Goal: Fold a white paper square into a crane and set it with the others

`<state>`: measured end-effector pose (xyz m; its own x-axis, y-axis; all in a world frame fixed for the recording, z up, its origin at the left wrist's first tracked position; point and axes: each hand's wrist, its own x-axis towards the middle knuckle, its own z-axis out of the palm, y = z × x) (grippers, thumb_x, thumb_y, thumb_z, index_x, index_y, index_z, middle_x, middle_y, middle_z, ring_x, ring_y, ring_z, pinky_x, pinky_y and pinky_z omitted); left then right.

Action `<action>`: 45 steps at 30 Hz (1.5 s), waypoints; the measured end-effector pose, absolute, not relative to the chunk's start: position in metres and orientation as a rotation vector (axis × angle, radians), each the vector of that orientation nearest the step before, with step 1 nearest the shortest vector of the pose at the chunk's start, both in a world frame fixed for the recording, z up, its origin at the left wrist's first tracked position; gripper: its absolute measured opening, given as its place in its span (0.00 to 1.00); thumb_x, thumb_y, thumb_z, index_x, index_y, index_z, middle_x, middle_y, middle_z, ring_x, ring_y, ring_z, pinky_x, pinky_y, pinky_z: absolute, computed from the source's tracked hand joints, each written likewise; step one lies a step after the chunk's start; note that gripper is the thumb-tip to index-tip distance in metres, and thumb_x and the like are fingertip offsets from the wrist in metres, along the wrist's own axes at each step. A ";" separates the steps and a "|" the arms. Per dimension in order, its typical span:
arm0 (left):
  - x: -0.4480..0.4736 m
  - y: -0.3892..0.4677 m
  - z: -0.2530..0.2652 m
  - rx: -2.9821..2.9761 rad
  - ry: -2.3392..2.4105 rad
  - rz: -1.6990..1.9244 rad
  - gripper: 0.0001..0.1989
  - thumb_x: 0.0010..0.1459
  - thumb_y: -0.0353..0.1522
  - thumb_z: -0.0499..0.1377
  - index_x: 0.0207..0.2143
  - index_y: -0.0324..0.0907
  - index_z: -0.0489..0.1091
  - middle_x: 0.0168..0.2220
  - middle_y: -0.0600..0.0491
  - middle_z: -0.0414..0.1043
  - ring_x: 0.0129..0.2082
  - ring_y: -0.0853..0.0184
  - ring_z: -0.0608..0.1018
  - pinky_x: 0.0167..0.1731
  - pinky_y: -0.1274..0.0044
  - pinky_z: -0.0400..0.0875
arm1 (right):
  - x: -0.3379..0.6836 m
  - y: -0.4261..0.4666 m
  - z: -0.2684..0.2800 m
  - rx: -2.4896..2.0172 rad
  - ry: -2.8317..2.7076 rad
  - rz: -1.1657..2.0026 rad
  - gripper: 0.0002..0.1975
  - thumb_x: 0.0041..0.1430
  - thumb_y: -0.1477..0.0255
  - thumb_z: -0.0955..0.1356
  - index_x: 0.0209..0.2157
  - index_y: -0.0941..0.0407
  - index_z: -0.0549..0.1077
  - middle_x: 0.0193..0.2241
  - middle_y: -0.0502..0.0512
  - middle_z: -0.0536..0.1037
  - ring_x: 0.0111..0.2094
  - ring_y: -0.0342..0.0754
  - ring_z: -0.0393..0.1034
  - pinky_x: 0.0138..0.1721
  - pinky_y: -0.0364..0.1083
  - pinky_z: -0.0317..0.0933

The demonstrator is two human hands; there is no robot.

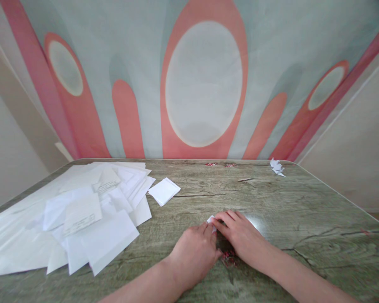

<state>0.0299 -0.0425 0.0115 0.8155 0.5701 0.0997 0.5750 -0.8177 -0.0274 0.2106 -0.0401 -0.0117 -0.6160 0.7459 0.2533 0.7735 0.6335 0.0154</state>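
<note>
At 5 o'clock in view, our left hand (196, 246) and right hand (236, 230) meet on a small, white, pointed paper piece (210, 219); whether they pinch it, we cannot tell. Uneven pressure could crease it askew.

Small white paper (210, 219): mostly covered by the left hand (197, 248) and right hand (238, 229); full shape hidden.
Forearms (154, 280): cut off by the near edge.
Paper pile (112, 235): runs past the left edge, lower sheets (57, 257) partly buried.
Printed lines (82, 223): too small to read.
Far-right white scrap (276, 167): perhaps folded, too small to tell.
</note>
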 end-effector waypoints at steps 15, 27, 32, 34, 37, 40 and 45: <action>0.015 -0.015 -0.001 -3.046 -1.113 -0.555 0.09 0.59 0.31 0.52 0.40 0.43 0.69 0.36 0.52 0.72 0.40 0.65 0.72 0.42 0.73 0.66 | 0.211 -0.041 -0.012 -1.305 -2.555 -0.046 0.16 0.57 0.79 0.63 0.47 0.56 0.67 0.39 0.57 0.69 0.41 0.51 0.61 0.42 0.51 0.59; 0.019 -0.017 0.001 -3.022 -1.048 -0.450 0.09 0.60 0.30 0.50 0.38 0.41 0.69 0.34 0.51 0.71 0.39 0.64 0.70 0.42 0.72 0.65 | 0.209 -0.042 -0.014 -1.318 -2.345 0.211 0.10 0.61 0.74 0.61 0.40 0.55 0.72 0.36 0.56 0.70 0.39 0.50 0.63 0.40 0.51 0.59; 0.022 -0.022 0.006 -2.972 -1.010 -0.274 0.08 0.58 0.27 0.52 0.39 0.39 0.67 0.36 0.50 0.70 0.40 0.63 0.70 0.42 0.71 0.65 | 0.209 -0.041 -0.018 -1.322 -2.307 0.230 0.09 0.61 0.72 0.61 0.40 0.55 0.72 0.36 0.56 0.70 0.39 0.49 0.63 0.40 0.50 0.59; 0.022 -0.023 0.007 -2.952 -1.004 -0.234 0.08 0.57 0.26 0.53 0.39 0.38 0.67 0.37 0.50 0.69 0.41 0.63 0.69 0.43 0.71 0.65 | 0.208 -0.043 -0.020 -1.336 -2.309 0.206 0.09 0.61 0.72 0.61 0.40 0.56 0.72 0.37 0.56 0.70 0.39 0.49 0.62 0.40 0.50 0.59; 0.023 -0.024 0.006 -2.931 -0.994 -0.200 0.08 0.56 0.27 0.54 0.39 0.38 0.67 0.36 0.50 0.69 0.41 0.62 0.69 0.43 0.70 0.64 | 0.205 -0.047 -0.020 -1.358 -2.371 0.112 0.10 0.59 0.78 0.62 0.41 0.58 0.71 0.38 0.57 0.69 0.39 0.50 0.62 0.40 0.51 0.60; 0.024 -0.025 0.007 -2.922 -0.945 -0.165 0.07 0.56 0.28 0.54 0.38 0.36 0.68 0.36 0.49 0.69 0.40 0.61 0.69 0.43 0.70 0.63 | 0.199 -0.052 -0.017 -1.367 -2.510 -0.016 0.11 0.54 0.81 0.65 0.40 0.61 0.72 0.38 0.59 0.70 0.39 0.52 0.62 0.40 0.51 0.60; 0.026 -0.025 0.012 -2.914 -0.913 -0.115 0.06 0.56 0.28 0.54 0.35 0.36 0.69 0.34 0.49 0.70 0.37 0.62 0.69 0.42 0.69 0.63 | 0.189 -0.059 -0.013 -1.442 -2.576 -0.163 0.09 0.52 0.81 0.67 0.37 0.62 0.73 0.35 0.58 0.71 0.36 0.51 0.62 0.37 0.50 0.62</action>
